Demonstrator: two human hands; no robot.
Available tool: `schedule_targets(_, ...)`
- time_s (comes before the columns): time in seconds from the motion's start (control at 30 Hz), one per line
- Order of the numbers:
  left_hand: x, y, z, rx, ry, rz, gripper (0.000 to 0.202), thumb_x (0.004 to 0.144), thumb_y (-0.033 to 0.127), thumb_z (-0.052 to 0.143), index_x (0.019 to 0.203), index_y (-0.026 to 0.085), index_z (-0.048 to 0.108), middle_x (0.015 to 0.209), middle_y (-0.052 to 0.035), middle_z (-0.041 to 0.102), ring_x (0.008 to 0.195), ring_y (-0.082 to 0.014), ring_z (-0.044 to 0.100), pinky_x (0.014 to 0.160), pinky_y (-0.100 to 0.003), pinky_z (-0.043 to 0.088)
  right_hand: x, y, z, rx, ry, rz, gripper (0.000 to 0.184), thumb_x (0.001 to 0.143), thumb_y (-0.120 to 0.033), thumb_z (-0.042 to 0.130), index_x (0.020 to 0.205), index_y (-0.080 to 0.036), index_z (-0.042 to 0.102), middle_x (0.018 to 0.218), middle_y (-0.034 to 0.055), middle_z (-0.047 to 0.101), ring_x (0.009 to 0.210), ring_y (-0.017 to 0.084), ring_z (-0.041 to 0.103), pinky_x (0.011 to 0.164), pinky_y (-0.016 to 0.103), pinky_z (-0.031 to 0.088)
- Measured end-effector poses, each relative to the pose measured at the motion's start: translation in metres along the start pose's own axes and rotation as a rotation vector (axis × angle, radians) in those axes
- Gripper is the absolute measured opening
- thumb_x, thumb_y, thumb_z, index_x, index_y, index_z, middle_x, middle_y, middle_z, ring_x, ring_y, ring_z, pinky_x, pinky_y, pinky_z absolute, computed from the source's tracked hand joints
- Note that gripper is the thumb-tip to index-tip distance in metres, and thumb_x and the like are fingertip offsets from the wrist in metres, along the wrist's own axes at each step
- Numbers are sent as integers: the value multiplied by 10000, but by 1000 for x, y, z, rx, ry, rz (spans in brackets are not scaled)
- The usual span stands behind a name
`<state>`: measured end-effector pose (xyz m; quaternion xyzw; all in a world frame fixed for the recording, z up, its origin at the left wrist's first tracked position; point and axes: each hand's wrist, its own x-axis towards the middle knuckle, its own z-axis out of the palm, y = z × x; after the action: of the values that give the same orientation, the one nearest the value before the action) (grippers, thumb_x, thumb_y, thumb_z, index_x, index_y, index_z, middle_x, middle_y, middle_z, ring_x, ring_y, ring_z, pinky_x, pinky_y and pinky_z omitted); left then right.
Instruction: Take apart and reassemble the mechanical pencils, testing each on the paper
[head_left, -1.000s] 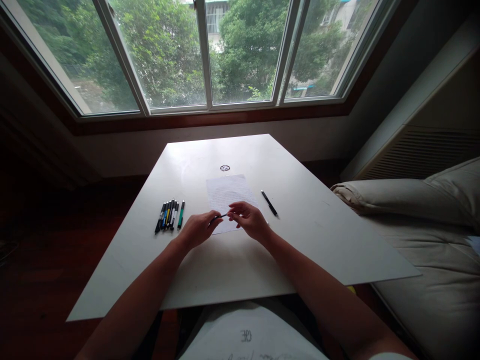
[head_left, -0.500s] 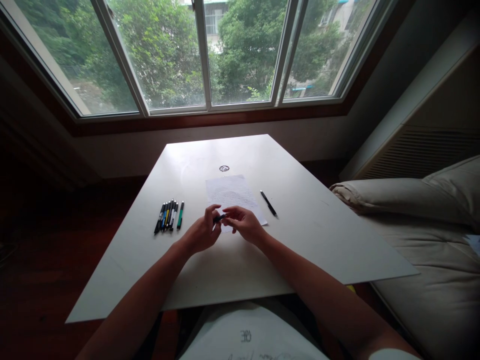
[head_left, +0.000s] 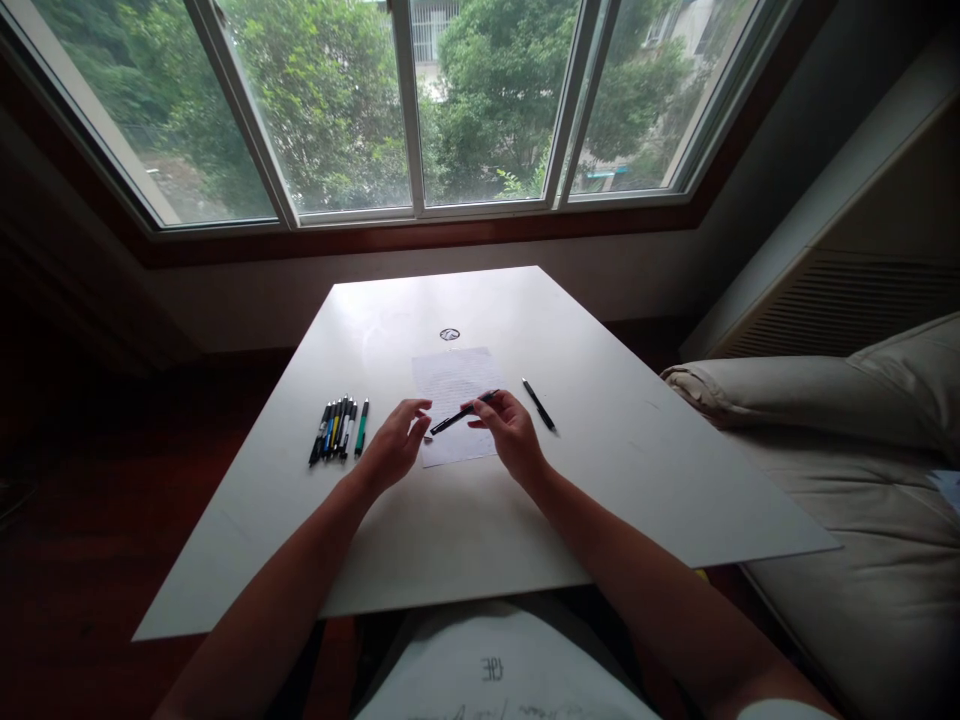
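A black pen slants over the printed sheet of paper, its lower end pointing left. My right hand grips it by the upper end between thumb and fingers. Left of the pen's low end, my left hand has its fingers and thumb apart, with no pen between them. By its thumb shows a small pale spot, too small to make out. Another black pen lies on the table to the right of the paper.
Several pens lie side by side on the white table at the left, a green pen slightly apart. A round dark emblem is beyond the paper. A pale sofa stands at the right.
My hands were together around the pen and are now apart. The left has let go and drawn back left; the right has moved right and up with the pen.
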<state>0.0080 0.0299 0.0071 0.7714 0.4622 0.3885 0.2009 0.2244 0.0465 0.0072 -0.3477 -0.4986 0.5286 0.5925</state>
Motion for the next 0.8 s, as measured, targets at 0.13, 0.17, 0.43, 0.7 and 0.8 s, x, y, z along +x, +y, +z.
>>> schedule_targets(0.13,1,-19,-4,238,-99,23,216,958,294,549,1109,200,671,1099,-103,645,974,-230,641,876,-367,514,4,1,-4,-57,102,-24,355,850,-496,677,1008,-187,605,865,42,696,816,191,687,703,323,575)
schedule_targets(0.17,0,-23,-4,270,-126,33,201,940,290,577,1081,203,693,1074,-102,653,968,-232,641,872,-361,510,4,1,-5,-72,108,-18,370,848,-506,676,1023,-186,612,848,38,688,786,186,683,685,317,571)
schedule_targets(0.43,0,-25,6,318,-167,74,137,892,230,612,911,216,747,978,-88,679,888,-221,631,849,-352,475,1,10,-3,-156,39,18,462,823,-562,672,1096,-190,659,838,39,651,712,177,660,531,272,548)
schedule_targets(0.7,-3,-23,11,293,-103,37,206,927,199,551,1060,167,704,978,-111,643,873,-227,610,830,-363,473,1,17,-4,-168,20,15,443,826,-548,680,1094,-196,682,796,26,650,648,161,645,484,259,521)
schedule_targets(0.8,-2,-20,10,236,-56,19,222,956,207,508,1068,163,694,1004,-112,626,917,-227,606,836,-355,477,0,16,-4,-206,9,14,460,827,-563,668,1096,-190,688,776,26,654,635,162,640,480,260,516)
